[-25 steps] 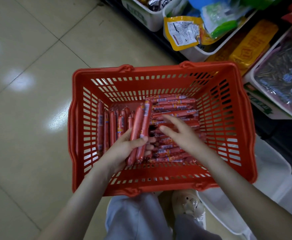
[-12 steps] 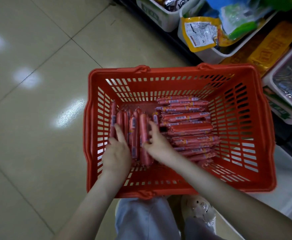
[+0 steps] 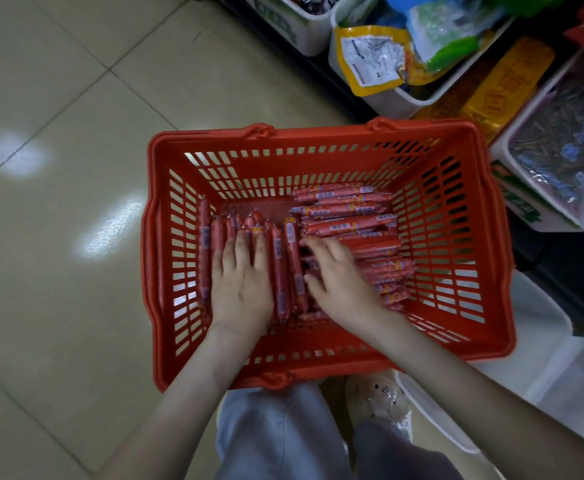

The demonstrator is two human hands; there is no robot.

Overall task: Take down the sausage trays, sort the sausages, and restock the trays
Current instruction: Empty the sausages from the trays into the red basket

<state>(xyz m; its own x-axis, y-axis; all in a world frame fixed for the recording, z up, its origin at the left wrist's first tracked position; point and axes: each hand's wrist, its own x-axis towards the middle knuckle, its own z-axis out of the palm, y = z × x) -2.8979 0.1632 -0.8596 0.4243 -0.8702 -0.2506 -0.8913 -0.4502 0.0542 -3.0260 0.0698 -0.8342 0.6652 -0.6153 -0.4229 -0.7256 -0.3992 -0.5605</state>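
We see thin sausages (image 3: 347,225) in shiny red wrappers with pale barcode labels, all lying in the bottom of a red slotted basket (image 3: 318,135). Our left hand (image 3: 240,292) lies flat, fingers straight and close together, on a row (image 3: 278,261) laid side by side and pointing away from it. Our right hand (image 3: 339,282), fingers loosely spread, rests on a crosswise heap (image 3: 380,268) just right of that row, pinching nothing we can make out.

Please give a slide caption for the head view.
Left hand and right hand rest on sausages in a red basket.
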